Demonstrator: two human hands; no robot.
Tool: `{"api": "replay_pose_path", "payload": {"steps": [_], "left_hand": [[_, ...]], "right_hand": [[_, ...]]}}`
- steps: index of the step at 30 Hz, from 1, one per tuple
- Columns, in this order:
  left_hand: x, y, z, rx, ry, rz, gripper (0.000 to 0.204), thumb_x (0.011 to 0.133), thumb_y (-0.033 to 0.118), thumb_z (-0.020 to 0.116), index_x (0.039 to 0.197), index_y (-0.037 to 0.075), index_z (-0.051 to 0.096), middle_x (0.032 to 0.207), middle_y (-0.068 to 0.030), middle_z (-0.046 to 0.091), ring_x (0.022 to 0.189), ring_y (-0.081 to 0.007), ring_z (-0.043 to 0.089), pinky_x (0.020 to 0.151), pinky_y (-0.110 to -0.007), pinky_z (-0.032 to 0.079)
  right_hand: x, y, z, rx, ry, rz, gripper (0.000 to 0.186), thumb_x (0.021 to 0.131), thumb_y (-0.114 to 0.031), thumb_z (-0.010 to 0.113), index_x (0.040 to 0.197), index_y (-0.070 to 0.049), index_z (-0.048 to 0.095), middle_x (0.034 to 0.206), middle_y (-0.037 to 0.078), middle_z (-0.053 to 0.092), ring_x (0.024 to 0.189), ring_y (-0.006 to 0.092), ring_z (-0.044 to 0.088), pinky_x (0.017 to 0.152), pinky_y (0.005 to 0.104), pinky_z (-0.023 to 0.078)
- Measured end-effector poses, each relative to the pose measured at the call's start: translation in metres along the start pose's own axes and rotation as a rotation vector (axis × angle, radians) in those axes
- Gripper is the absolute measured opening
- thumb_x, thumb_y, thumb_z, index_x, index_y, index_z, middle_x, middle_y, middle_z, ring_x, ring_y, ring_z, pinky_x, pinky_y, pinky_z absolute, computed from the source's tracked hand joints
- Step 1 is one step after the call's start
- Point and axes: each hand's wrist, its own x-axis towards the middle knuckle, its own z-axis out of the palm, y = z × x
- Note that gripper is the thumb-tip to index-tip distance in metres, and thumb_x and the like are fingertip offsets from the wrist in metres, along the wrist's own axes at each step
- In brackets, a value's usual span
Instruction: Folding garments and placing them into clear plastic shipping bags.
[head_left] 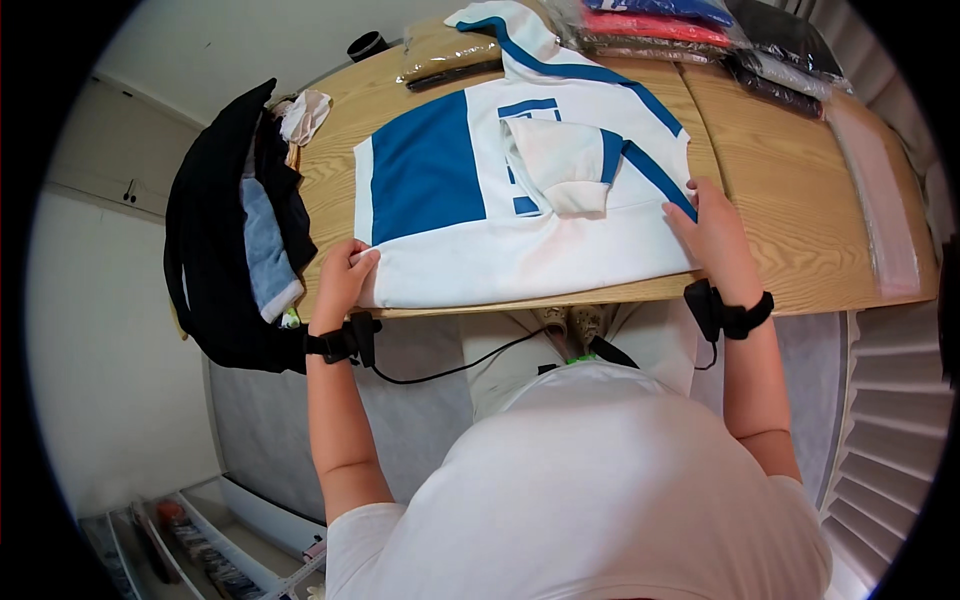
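Note:
A white and blue sweatshirt [600, 250] lies spread on the wooden table in front of me, with a large blue block on its left part. One sleeve [560, 165] is folded across the middle, its cuff toward me. A white length with a blue stripe reaches to the far side. My left hand [345, 275] pinches the garment's near left edge between thumb and fingers. At its right edge, my right hand [715, 230] holds the cloth beside the blue stripe, thumb on top. Black straps with small devices sit on both wrists.
Dark and light-blue clothes [235, 230] are heaped at the table's left edge. Bagged garments [660, 30] are stacked at the back, with more dark bagged ones [785, 55] to the right. A clear flat package [880, 200] lies far right. A black cable [450, 375] hangs between my wrists.

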Motion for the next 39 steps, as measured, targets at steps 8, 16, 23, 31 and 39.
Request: {"api": "replay_pose_path", "payload": {"steps": [8,16,23,31,39], "left_hand": [[0.000,0.007,-0.006,-0.052,-0.057,-0.040,0.023,0.082,0.019,0.063,0.084,-0.004,0.056,0.077,-0.0155,0.059,0.071,-0.0263,0.056,0.065,-0.035,0.044],[0.004,0.006,-0.003,0.108,0.009,0.022,0.024,0.083,0.019,0.061,0.089,-0.004,0.054,0.085,-0.0214,0.061,0.077,-0.0374,0.058,0.067,-0.040,0.045],[-0.014,0.038,-0.009,0.289,0.289,0.221,0.030,0.085,0.022,0.062,0.107,0.002,0.056,0.100,-0.0196,0.060,0.096,-0.0381,0.054,0.081,-0.043,0.042],[-0.016,0.193,0.007,-0.052,-0.089,0.385,0.029,0.091,0.015,0.056,0.118,0.008,0.055,0.118,-0.0056,0.059,0.110,-0.0184,0.053,0.092,-0.034,0.040],[0.033,0.250,0.113,-0.006,-0.317,0.682,0.036,0.086,0.020,0.061,0.117,0.004,0.053,0.112,-0.0172,0.056,0.098,-0.0321,0.056,0.081,-0.036,0.046]], "right_hand": [[0.018,0.012,0.006,-0.057,-0.231,0.110,0.030,0.083,-0.025,0.062,0.091,0.003,0.059,0.087,0.024,0.060,0.085,0.0402,0.057,0.074,0.0435,0.045],[0.012,0.020,0.008,-0.021,-0.229,0.151,0.023,0.084,-0.020,0.060,0.088,0.002,0.059,0.083,0.023,0.058,0.080,0.0381,0.057,0.070,0.0424,0.045],[-0.021,0.034,-0.026,0.479,0.029,0.348,0.011,0.086,-0.010,0.057,0.092,-0.001,0.060,0.089,0.010,0.063,0.081,0.0181,0.060,0.072,0.0279,0.047],[-0.050,0.049,-0.038,0.537,-0.002,0.260,0.014,0.084,-0.008,0.061,0.096,-0.002,0.063,0.089,0.008,0.064,0.087,0.0159,0.060,0.076,0.0263,0.046],[-0.050,0.036,-0.023,0.277,0.032,0.074,0.017,0.069,-0.004,0.067,0.084,-0.003,0.059,0.085,0.011,0.061,0.085,0.0293,0.056,0.077,0.0359,0.044]]}}
